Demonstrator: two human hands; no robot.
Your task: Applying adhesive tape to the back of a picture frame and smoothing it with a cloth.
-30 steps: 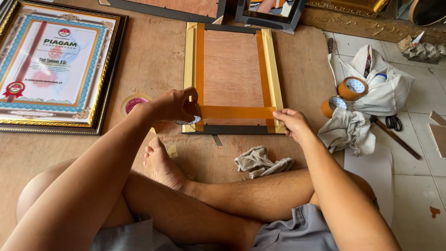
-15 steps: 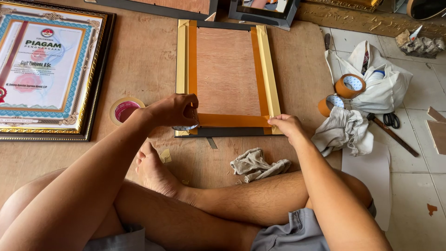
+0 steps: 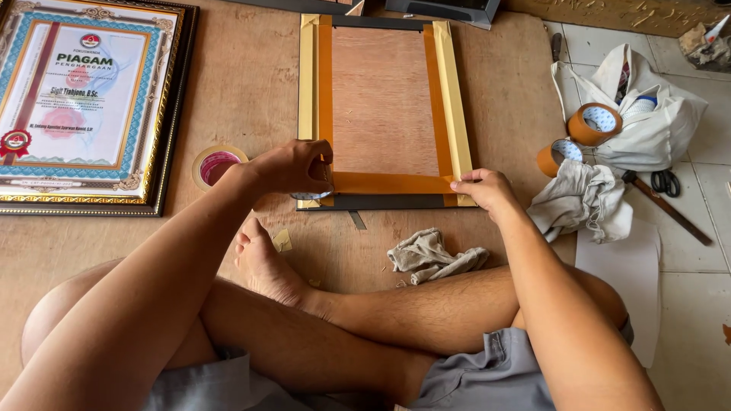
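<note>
A picture frame (image 3: pixel 381 99) lies face down on the brown board, its wooden back edged with strips of brown tape. My left hand (image 3: pixel 293 166) grips a roll of tape (image 3: pixel 314 192) at the frame's near left corner. From it a strip of brown tape (image 3: pixel 392 183) runs across the frame's near edge. My right hand (image 3: pixel 483 186) presses the strip's other end down at the near right corner with its fingertips. My crossed legs and bare foot (image 3: pixel 263 262) lie just in front of the frame.
A framed certificate (image 3: pixel 84 99) lies at far left, a tape roll (image 3: pixel 217 164) beside it. Two brown tape rolls (image 3: pixel 594 125), a white bag (image 3: pixel 655 122), a white cloth (image 3: pixel 582 199), scissors (image 3: pixel 666 183) and a hammer (image 3: pixel 670 213) lie at right. A grey rag (image 3: pixel 430 255) rests near my shin.
The view has shifted a little; the frame sits lower and more central. Both hands stay at the frame's near corners with the tape strip stretched between them.
</note>
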